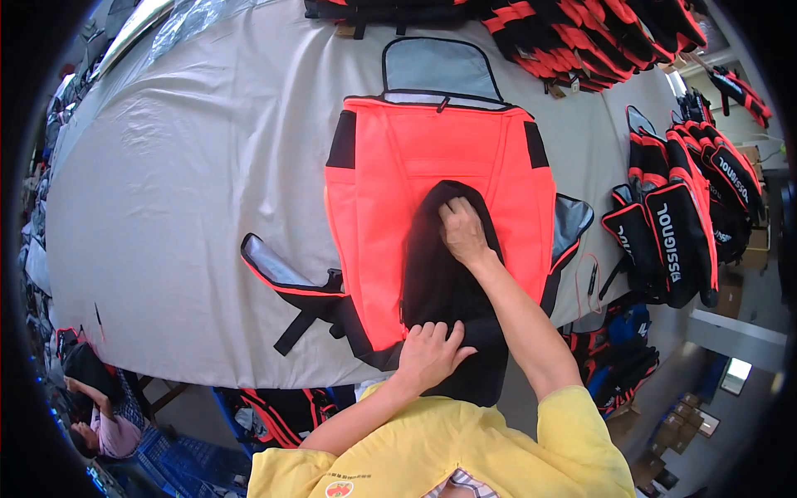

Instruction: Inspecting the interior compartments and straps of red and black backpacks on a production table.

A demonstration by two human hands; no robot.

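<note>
A coral and black bag (444, 141) lies in front of me on the cloth-covered table, its grey-lined top flap (438, 68) folded open away from me. A long black fabric panel (444, 266) runs down its middle toward my body. My right hand (463, 231) is closed at the panel's rounded far end, its fingertips pinching the black fabric. Nearer to me, my left hand (430, 355) grips the lower part of the panel by its left edge, fingers curled and thumb pointing right. Grey-lined side flaps (286, 264) spread out at both sides of the bag.
Stacked coral and black bags (573, 41) lie at the far right. More black bags (677, 232) hang or stand beyond the table's right edge. A red-and-black thin tool (592, 280) with a cord lies right of the bag. Another person (112, 427) sits at lower left by blue crates (178, 461).
</note>
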